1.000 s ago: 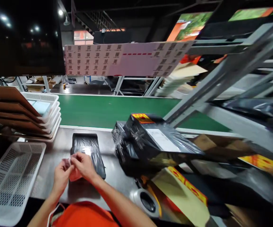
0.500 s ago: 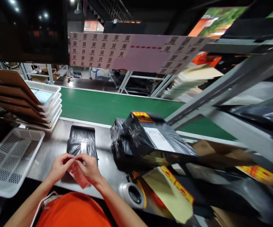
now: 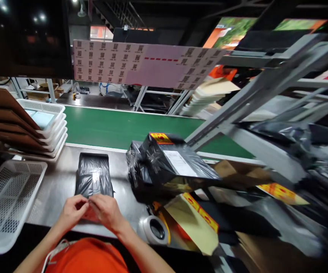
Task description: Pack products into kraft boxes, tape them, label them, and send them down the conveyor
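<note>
At the front of the metal bench, my left hand [image 3: 73,213] and my right hand [image 3: 107,213] meet, fingertips pinched together on a small reddish-pink slip [image 3: 90,215]. Most of the slip is hidden under my fingers, and its exact kind is unclear. Just beyond my fingertips a parcel [image 3: 93,172] in black plastic wrap lies flat on the bench. A white ring-shaped tape roll or dispenser [image 3: 153,229] sits to the right of my right hand.
White perforated basket [image 3: 40,189] at left; stacked trays [image 3: 58,131] and cardboard [image 3: 7,110] behind it. Larger black-wrapped parcels [image 3: 178,161] and envelopes [image 3: 189,220] crowd the right. A green conveyor belt [image 3: 110,127] runs behind, with a slanted metal frame [image 3: 252,87] at right.
The view has swung slightly right, so the bench items sit further left. My hands still pinch the slip, and less of it shows below them than before.
</note>
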A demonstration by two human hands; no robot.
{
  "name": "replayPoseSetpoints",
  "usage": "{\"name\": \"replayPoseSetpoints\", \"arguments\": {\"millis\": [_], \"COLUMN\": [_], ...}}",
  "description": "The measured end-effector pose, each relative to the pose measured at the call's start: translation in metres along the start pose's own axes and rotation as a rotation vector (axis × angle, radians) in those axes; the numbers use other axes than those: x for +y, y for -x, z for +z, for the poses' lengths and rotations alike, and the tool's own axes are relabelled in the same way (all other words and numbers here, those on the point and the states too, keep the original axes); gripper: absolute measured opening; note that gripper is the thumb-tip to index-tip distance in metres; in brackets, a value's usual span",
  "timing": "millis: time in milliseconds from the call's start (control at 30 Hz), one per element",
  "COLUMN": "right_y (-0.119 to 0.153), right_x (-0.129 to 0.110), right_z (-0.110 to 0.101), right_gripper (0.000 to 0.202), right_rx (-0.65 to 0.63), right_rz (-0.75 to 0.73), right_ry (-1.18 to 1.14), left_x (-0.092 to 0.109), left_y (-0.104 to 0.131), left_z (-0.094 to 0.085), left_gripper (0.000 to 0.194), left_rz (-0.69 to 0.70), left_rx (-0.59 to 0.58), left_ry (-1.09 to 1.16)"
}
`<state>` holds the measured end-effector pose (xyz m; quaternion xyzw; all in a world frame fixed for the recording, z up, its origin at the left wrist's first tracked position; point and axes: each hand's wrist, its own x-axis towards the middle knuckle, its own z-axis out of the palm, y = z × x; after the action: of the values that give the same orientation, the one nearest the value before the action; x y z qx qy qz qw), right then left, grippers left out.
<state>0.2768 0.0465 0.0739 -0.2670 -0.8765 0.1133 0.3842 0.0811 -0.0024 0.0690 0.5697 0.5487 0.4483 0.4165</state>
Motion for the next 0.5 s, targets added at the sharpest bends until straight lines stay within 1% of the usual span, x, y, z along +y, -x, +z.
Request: {"name": "replayPoseSetpoints", "arguments": {"millis": [67, 167, 300, 367, 500], "right_y": [0.001, 0.002, 0.002, 0.002, 0.004], "right_x": [0.000, -0.001, 0.000, 0.001, 0.002], "right_z": [0.002, 0.004, 0.004, 0.003, 0.001], "right_gripper": [0.021, 0.021, 0.020, 0.019, 0.025], "right_rx": [0.021, 0.044, 0.044, 0.021, -0.089], "right_rz": [-0.029, -0.084, -0.138, -0.138, -0.095], "right_ry": [0.047, 0.091, 0.124, 0.121, 0.097], "left_x": [-0.006, -0.011, -0.012, -0.014, -0.020], "left_y": [0.000, 0.000, -0.001, -0.002, -0.008], "left_z": [0.000, 0.000, 0.004, 0.006, 0.010], "left_gripper": [0.027, 0.028, 0.029, 0.029, 0.030], "left_rz": [-0.051, -0.089, -0.134, -0.167, -0.263], "left_rx": [-0.025, -0.057, -0.026, -0.011, -0.006], "left_ry": [0.020, 0.036, 0.047, 0.064, 0.141]}}
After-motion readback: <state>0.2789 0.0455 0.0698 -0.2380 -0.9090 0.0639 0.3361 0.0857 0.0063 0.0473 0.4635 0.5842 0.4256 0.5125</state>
